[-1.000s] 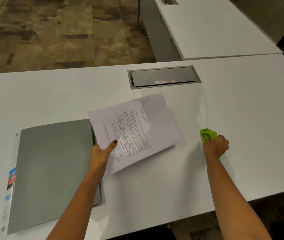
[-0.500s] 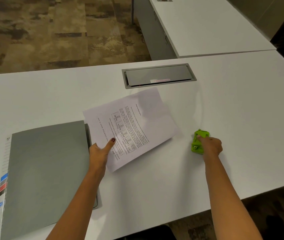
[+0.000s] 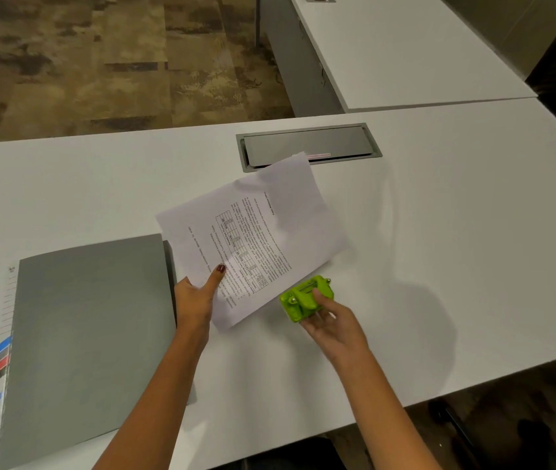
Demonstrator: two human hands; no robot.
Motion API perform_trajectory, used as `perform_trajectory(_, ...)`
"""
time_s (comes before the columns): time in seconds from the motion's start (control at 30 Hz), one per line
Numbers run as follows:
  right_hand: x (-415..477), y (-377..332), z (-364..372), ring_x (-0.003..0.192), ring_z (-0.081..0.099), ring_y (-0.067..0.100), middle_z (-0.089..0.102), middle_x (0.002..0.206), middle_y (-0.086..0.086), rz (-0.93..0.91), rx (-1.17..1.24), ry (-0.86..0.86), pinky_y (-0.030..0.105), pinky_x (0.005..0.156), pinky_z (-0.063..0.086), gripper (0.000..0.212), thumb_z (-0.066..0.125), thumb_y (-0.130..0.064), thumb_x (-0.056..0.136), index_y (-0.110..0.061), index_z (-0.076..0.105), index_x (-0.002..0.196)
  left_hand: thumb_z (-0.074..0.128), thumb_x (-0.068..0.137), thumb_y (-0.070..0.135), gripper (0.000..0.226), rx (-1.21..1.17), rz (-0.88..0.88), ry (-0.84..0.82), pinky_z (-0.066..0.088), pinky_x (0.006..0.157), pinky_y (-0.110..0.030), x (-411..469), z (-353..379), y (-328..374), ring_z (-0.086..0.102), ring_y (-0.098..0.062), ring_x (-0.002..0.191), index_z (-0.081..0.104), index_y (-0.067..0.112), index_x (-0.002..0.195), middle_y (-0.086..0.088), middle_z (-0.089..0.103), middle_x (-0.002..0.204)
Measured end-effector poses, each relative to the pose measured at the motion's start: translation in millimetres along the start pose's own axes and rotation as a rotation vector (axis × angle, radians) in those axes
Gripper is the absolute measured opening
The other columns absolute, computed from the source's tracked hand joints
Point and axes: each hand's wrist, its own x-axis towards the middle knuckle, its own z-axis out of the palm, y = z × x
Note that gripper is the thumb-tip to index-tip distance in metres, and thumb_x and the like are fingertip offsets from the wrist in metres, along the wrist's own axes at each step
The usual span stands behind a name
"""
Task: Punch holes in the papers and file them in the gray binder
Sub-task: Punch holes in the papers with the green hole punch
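A printed sheet of paper (image 3: 256,232) is held tilted above the white desk, pinched at its near left edge by my left hand (image 3: 197,301), thumb on top. My right hand (image 3: 332,322) grips a small lime-green hole punch (image 3: 305,298) and holds it just off the desk beside the paper's near right edge. The gray binder (image 3: 90,334) lies closed and flat on the desk at the left, its labelled spine toward the left edge.
A gray cable hatch (image 3: 309,145) is set into the white desk (image 3: 456,232) behind the paper. A second white desk (image 3: 398,52) stands at the back right. Patterned carpet lies beyond the far edge; the near edge runs diagonally at the lower right.
My right hand picked the green punch up from the right side of the desk and carried it left to the paper's edge. My left hand lifted the sheet slightly.
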Motion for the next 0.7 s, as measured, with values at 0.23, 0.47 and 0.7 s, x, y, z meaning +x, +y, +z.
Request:
perform_trajectory(0.23, -3, 9, 11, 0.101, 0.067, 0.034, 0.067, 0.113, 0.018, -0.079, -0.039, -0.117, 0.051, 0.089, 0.052, 0.045, 0.068, -0.008, 0.075, -0.009, 0.061, 0.120, 0.067, 0.084, 0.014, 0.047, -0.037, -0.010, -0.015, 0.048, 0.098, -0.047, -6, -5, -1, 0.062, -0.024, 0.110, 0.053, 0.013, 0.129, -0.001, 0.064, 0.118)
perform_trajectory(0.47, -4, 4, 15, 0.108, 0.063, 0.039, 0.060, 0.125, 0.022, -0.124, -0.090, -0.161, 0.049, 0.088, 0.053, 0.056, 0.069, -0.010, 0.073, -0.010, 0.056, 0.127, 0.065, 0.085, 0.011, 0.045, -0.058, -0.006, -0.055, 0.048, 0.098, -0.044, -14, -8, 3, 0.063, -0.020, 0.107, 0.053, 0.012, 0.129, 0.001, 0.065, 0.114)
perform_trajectory(0.7, -5, 7, 18, 0.112, 0.061, 0.038, 0.059, 0.127, 0.021, -0.141, -0.083, -0.178, 0.048, 0.091, 0.052, 0.055, 0.069, -0.015, 0.073, -0.010, 0.056, 0.127, 0.063, 0.086, 0.008, 0.039, -0.080, 0.005, -0.068, 0.049, 0.094, -0.039, -15, -11, 8, 0.064, -0.015, 0.104, 0.055, 0.016, 0.123, 0.002, 0.065, 0.112)
